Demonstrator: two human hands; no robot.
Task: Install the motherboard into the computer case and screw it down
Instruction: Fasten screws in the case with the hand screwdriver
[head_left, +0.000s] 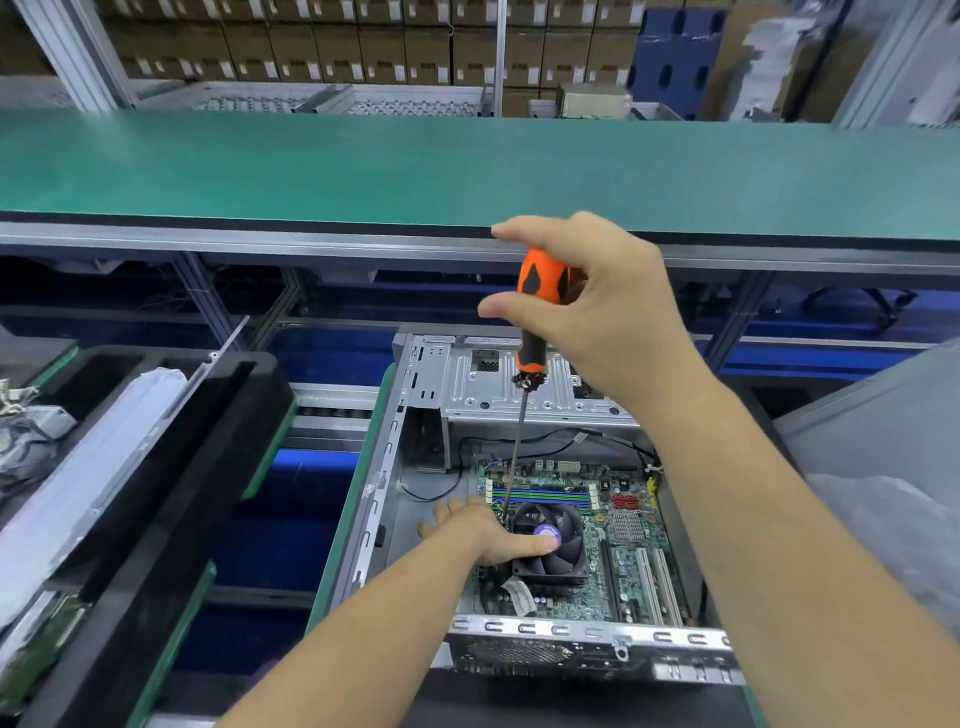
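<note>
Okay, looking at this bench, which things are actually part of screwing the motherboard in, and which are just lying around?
In use: screwdriver gripped by right hand; motherboard; computer case; left hand resting by the cooler fan.

Lying about: black foam tray; green shelf; stacked cartons.

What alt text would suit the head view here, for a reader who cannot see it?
A right hand holds an orange-and-black screwdriver upright, its tip down beside the CPU fan on a motherboard lying in an open computer case. The left hand rests by the fan, thumb on its hub.
</note>
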